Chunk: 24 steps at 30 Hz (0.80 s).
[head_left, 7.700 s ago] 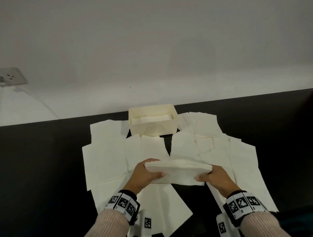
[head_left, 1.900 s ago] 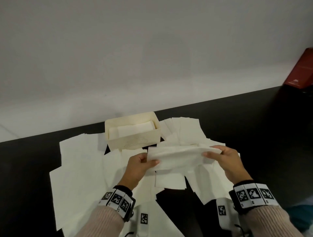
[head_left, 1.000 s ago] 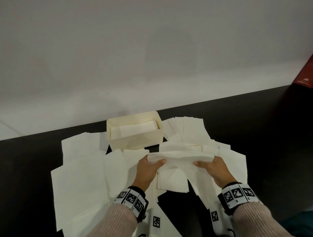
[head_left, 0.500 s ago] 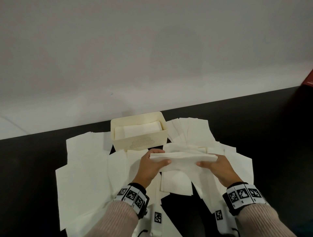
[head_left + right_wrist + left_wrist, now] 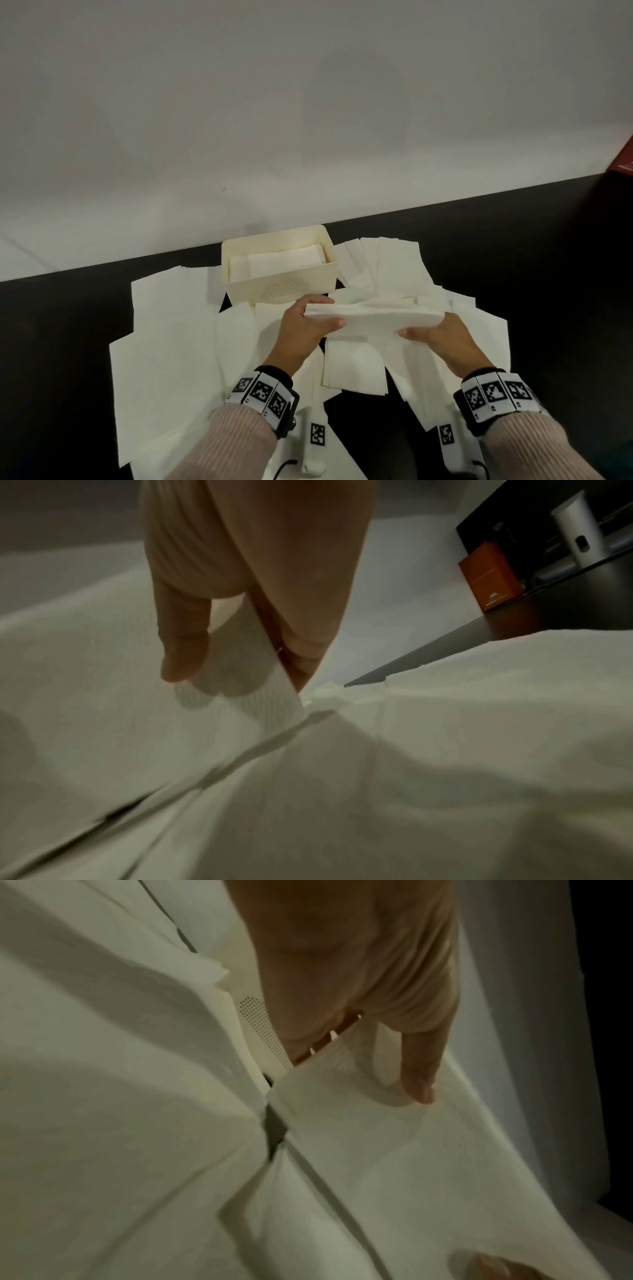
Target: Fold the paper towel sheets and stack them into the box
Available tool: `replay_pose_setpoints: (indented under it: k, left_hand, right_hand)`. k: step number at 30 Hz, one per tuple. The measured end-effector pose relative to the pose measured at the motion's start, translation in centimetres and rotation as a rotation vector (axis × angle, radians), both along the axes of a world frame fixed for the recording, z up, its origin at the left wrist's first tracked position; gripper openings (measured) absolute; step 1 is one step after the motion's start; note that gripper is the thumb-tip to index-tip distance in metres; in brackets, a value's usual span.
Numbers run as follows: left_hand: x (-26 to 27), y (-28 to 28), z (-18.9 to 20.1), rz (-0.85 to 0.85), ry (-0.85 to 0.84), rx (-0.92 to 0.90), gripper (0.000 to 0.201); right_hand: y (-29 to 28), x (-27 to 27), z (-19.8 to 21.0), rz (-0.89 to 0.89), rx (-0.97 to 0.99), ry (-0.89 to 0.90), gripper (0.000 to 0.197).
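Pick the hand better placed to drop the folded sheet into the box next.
Left, probably. The left hand pinches the folded sheet at the end just in front of the box; the right hand holds the end farther off to the side.

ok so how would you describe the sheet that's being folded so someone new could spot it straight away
Start at the cream box against the wall on the black table. Just in front of it, among the flat sheets, is the folded paper towel. It is the only one lifted off the table, pinched at its ends by the left hand and right hand.
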<state>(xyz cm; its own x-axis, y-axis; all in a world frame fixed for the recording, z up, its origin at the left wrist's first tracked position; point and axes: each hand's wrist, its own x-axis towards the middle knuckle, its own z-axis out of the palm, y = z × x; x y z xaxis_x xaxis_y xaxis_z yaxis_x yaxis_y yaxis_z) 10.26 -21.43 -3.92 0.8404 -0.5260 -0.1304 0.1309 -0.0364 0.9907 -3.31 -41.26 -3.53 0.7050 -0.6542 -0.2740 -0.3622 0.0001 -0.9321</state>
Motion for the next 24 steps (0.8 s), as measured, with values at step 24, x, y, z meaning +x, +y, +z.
replay_pose_setpoints:
  k: [24]
  left_hand:
    - [-2.0, -1.2, 5.2, -0.111, 0.135, -0.313, 0.034]
  right_hand:
    - [3.6, 2.1, 5.3, 0.385, -0.177, 0.082, 0.024]
